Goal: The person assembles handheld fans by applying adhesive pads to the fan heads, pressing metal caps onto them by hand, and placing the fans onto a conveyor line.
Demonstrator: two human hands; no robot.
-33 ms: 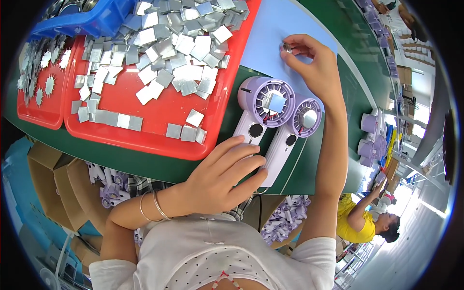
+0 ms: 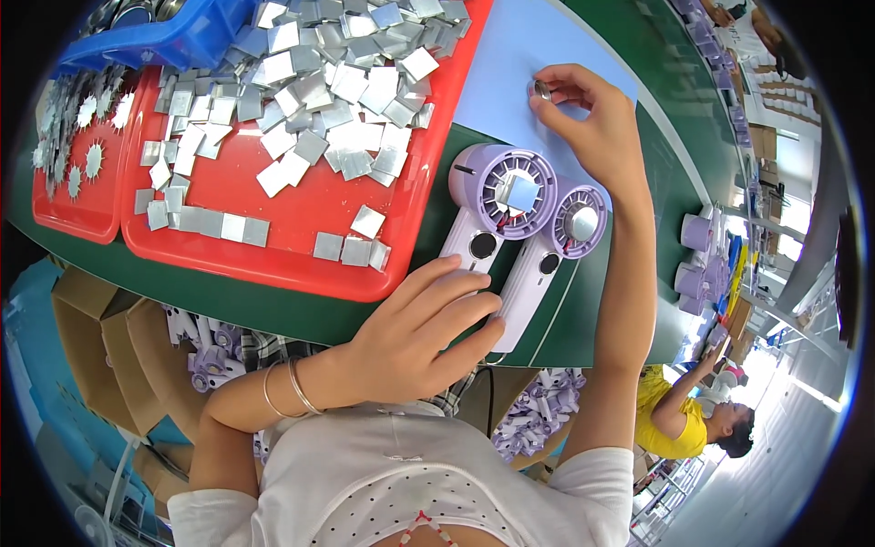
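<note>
Two lilac handheld fans lie side by side on the table. The left fan (image 2: 499, 193) has a square silver plate (image 2: 522, 194) at the middle of its round head. On the right fan (image 2: 576, 224) a round silver cap covers the centre. My left hand (image 2: 410, 337) is curled over the left fan's handle; its thumb is hidden, and the fingertips reach toward the right fan's handle. Farther back, above a blue mat (image 2: 510, 64), my right hand (image 2: 588, 114) pinches a small round metal piece (image 2: 541, 89) between thumb and fingers.
Left of the fans, a red tray (image 2: 310, 278) holds many loose silver plates. Spiky metal discs (image 2: 94, 160) fill a smaller red compartment beside it, below a blue bin (image 2: 164, 46). A cardboard box (image 2: 100, 356) stands under the table edge. A person in yellow (image 2: 679, 419) works at right.
</note>
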